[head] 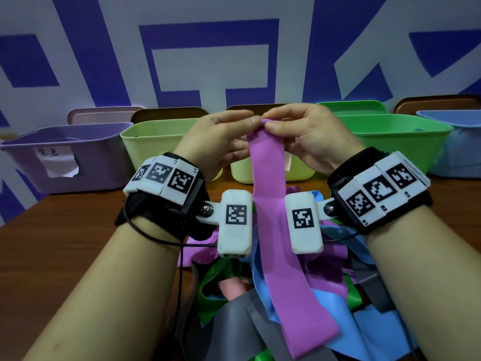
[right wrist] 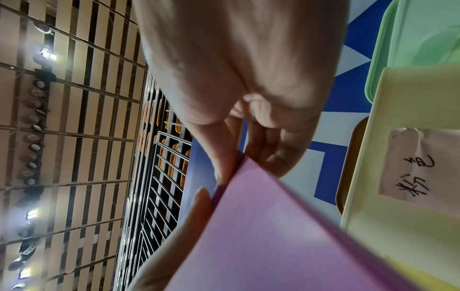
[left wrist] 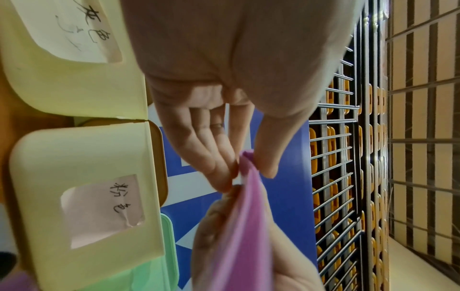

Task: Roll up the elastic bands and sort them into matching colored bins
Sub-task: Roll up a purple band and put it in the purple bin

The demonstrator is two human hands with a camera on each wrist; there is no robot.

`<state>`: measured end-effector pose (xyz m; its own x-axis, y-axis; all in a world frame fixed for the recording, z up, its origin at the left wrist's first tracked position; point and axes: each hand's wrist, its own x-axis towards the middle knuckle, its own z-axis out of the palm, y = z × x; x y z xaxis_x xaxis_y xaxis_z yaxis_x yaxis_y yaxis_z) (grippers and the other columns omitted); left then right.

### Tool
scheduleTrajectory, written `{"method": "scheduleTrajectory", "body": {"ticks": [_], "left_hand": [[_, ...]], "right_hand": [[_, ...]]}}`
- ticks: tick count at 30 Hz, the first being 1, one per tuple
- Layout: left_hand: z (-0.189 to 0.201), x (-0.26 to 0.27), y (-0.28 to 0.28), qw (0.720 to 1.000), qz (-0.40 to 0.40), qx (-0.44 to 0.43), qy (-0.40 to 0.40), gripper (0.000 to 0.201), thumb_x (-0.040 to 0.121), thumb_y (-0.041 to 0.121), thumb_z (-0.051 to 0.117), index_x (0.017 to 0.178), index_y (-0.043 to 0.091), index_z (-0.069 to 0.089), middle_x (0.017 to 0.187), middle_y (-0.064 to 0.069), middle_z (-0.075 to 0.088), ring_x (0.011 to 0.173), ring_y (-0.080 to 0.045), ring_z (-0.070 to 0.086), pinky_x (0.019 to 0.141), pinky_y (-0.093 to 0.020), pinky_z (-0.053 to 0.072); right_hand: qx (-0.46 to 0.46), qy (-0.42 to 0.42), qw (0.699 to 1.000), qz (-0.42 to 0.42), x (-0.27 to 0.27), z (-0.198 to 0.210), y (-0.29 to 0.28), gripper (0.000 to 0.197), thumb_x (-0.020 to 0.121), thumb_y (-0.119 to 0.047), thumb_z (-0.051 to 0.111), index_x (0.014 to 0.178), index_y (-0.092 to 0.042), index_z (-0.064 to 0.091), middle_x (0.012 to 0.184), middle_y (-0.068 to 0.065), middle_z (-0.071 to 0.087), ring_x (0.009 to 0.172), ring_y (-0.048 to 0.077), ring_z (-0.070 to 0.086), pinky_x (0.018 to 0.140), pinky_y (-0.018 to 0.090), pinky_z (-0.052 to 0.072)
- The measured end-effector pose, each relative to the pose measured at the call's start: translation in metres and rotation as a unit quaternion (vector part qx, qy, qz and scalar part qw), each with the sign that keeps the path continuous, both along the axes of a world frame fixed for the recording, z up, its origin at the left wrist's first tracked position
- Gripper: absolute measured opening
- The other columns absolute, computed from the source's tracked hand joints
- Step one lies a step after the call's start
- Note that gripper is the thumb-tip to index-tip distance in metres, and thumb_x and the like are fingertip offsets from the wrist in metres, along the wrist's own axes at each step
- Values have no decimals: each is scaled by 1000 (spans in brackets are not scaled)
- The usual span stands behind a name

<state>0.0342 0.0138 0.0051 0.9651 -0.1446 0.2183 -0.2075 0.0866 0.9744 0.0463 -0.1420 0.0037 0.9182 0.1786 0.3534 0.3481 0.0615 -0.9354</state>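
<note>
I see my left hand [head: 218, 136] and right hand [head: 302, 131] both pinching the top end of the pink band [head: 276, 230], raised before the yellow bin [head: 156, 142]; its tail drops onto the band pile [head: 234, 295] on the wooden table [head: 78, 230], blue-patterned wall [head: 208, 61] behind.

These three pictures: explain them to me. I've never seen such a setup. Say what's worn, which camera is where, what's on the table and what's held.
No machine here: a person works bare-handed, wearing wrist cuffs with coded tags. The wide picture comes from a head camera; the other two come from cameras on each wrist, looking along the fingers. The left hand and right hand together pinch the top end of a pink band, which hangs down. Below it, a pile of bands lies on the table. Coloured bins stand in a row behind.
</note>
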Motion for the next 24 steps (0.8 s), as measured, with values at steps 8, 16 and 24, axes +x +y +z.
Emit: {"method": "scheduleTrajectory", "body": {"ticks": [8,16,24], "left_hand": [[-1,1,-2,1000,17,-1,-22,10,92,3,58,90,7,67,66,-3,70,56,-10,64,55,-16,52],[0,-1,-4,1000,11,-2,-27,15,90,-1,58,95,10,66,84,-5,67,81,-17,59,74,-21,51],[1,-2,-3,1000,-20,-12,-17,24,87,-8,56,97,11,66,87,-6,67,91,-22,59,86,-28,48]], "right_hand": [[4,5,1000,9,3,-1,0,19,86,7,60,85,-12,65,80,5,66,71,14,65,67,23,54],[-37,50,997,52,-1,-3,0,12,94,-19,56,96,-11,65,82,4,65,66,10,61,60,19,51],[18,38,999,32,1,0,-1,9,88,-1,60,86,-10,63,79,3,63,65,9,63,59,19,53]]}}
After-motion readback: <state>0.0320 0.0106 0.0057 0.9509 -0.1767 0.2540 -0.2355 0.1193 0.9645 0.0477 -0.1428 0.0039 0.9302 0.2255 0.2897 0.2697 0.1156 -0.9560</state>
